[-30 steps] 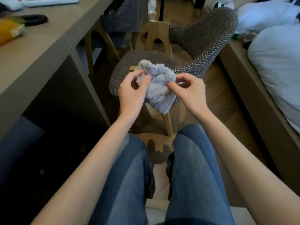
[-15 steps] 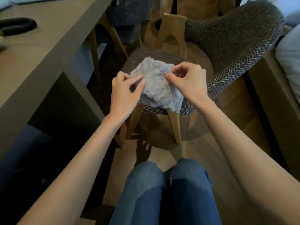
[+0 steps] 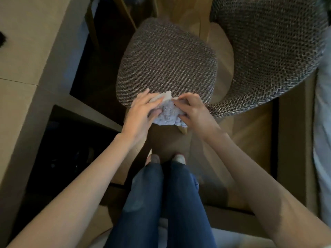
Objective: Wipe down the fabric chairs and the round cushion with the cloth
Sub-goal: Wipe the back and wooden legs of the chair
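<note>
Looking down, I am seeing the counter [image 3: 26,51] running along my left. My left hand [image 3: 140,115] is gripping the left side of the cloth [image 3: 167,116], its fingers [image 3: 154,102] curling over the top of the bundle and the thumb pressing in below them. The cloth, pale grey-blue and knobbly, is sitting bunched at the front edge of the chair [image 3: 166,58] seat and hanging partly past it; I cannot tell whether it is touching the fabric. My right hand [image 3: 196,114] is pinching the cloth's right side, its fingers [image 3: 181,105] bending tightly onto it. The chair's woven backrest [image 3: 268,51] is curving round at the right, and pale bedding [image 3: 322,113] is lying beyond it, furthest right.
</note>
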{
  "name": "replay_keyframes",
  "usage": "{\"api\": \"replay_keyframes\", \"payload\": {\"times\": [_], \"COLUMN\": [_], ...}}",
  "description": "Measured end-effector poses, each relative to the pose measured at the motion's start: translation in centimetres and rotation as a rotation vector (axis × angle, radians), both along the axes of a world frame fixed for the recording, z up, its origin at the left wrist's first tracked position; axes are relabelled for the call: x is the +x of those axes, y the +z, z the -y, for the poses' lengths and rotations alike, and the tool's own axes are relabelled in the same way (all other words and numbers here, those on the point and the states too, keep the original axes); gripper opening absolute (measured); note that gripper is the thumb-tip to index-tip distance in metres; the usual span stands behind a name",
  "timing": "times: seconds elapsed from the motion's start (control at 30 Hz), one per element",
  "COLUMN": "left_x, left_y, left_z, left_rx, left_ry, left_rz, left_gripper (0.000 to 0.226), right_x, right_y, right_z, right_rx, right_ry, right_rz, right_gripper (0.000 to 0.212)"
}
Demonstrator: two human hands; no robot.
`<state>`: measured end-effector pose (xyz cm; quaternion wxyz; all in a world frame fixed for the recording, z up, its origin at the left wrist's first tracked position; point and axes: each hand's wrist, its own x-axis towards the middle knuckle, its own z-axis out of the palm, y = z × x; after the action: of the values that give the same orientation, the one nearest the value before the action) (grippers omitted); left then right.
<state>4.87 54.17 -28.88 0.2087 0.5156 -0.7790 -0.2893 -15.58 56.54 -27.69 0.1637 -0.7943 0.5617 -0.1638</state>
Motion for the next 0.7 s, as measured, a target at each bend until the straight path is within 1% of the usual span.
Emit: {"api": "replay_keyframes", "payload": {"times": [0.1, 0.2, 0.3, 0.4, 0.47, 0.57, 0.7], "left_x": [-1.8, -4.6, -7.9, -10.8, -12.5, -14.7, -18.1], "left_y": [1.2, 1.9, 2.3, 2.8, 2.7, 2.3, 2.6], "left_z": [0.1, -0.4, -1.6, -2.5, -3.1, -4.2, -5.4], "left_rx": [0.056, 0.061, 0.071, 0.094, 0.096, 0.141, 0.164], "left_ry": [-0.067, -0.121, -0.128, -0.082, -0.056, 0.048, 0.194], "left_rz": [0.041, 0.064, 0.026, -0.005, -0.033, -0.043, -0.067], "left_gripper": [0.037, 0.035, 0.035, 0.034, 0.034, 0.037, 0.039], "right_x": [-1.6, -3.6, -6.1, -8.4, -9.8, -12.1, -15.3], "right_y": [1.9, 3.6, 5.2, 6.5, 7.2, 7.8, 9.2], "right_z": [-0.5, -1.2, -2.0, -2.3, -2.0, -1.5, -0.4], "right_rx": [0.099, 0.218, 0.255, 0.249, 0.201, 0.131, 0.155], "right_ry": [-0.044, -0.107, -0.14, -0.141, -0.112, -0.073, 0.014], "right_rz": [-0.028, -0.067, -0.155, -0.256, -0.271, -0.224, -0.136], "right_gripper": [0.041, 0.035, 0.034, 0.034, 0.03, 0.027, 0.034]}}
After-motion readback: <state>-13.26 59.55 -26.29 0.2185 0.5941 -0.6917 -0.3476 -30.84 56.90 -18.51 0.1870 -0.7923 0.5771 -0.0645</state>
